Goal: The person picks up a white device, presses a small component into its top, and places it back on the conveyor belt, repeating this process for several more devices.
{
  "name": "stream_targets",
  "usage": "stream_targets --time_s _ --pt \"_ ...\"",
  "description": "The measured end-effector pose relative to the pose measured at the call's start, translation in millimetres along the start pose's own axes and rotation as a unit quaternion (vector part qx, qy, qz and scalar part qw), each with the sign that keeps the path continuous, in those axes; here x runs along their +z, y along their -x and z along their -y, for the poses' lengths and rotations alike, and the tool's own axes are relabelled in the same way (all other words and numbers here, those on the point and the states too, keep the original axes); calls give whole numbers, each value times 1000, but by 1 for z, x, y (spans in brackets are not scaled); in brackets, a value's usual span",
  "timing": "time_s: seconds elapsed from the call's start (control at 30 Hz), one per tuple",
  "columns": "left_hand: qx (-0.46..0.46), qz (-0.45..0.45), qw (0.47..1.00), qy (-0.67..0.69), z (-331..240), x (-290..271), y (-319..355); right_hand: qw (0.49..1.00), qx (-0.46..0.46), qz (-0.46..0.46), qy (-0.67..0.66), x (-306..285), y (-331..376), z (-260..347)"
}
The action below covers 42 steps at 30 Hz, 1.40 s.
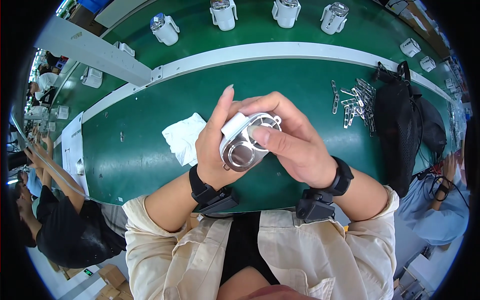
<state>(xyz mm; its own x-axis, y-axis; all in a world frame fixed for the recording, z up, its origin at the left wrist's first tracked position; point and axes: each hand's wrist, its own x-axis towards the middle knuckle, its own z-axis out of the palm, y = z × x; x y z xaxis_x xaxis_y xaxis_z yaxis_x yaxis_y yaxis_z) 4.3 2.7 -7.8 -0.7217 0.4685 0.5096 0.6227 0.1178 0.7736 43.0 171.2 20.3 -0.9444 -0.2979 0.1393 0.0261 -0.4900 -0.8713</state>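
Observation:
Between my two hands, above the green table, is a white device [231, 130] with a shiny silver face that carries two round rings. My left hand [210, 145] wraps round its left side and underside, with the thumb pointing up. From the right, my right hand [300, 145] closes on it, the thumb pressed on the upper ring and the fingers curled over the far edge. The device's underside is hidden by my palms. Just left of my left hand lies a crumpled white cloth [184, 137].
Metal clip-like pieces [359, 102] lie in a pile at the right, beside a black mesh bag [400, 125]. Beyond a white rail [260, 51], several white devices [223, 15] stand on another green surface. A printed sheet [75, 155] lies at the left; co-workers [75, 225] sit on both sides.

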Motion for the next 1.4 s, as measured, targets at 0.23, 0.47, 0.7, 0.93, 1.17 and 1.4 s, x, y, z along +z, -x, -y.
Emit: stream_targets --time_s 0.23,0.47,0.7,0.93,1.17,1.4 --pt "48 -19 998 -24 2 4 -3 999 -1 9 -42 -2 0 0" --pt "-23 34 999 13 -1 0 -2 1000 -16 1 -10 -1 -2 4" --pt "-62 -14 997 -37 4 -3 -5 981 47 -164 92 -68 -37 69" --pt "-58 -13 997 -43 1 -3 -7 845 18 -495 199 -237 -50 197" --pt "-45 -23 998 -42 7 -1 -7 737 114 -465 478 -392 -57 175" --pt "-54 -35 996 -55 9 -7 -3 543 -125 -380 738 -279 -106 156"
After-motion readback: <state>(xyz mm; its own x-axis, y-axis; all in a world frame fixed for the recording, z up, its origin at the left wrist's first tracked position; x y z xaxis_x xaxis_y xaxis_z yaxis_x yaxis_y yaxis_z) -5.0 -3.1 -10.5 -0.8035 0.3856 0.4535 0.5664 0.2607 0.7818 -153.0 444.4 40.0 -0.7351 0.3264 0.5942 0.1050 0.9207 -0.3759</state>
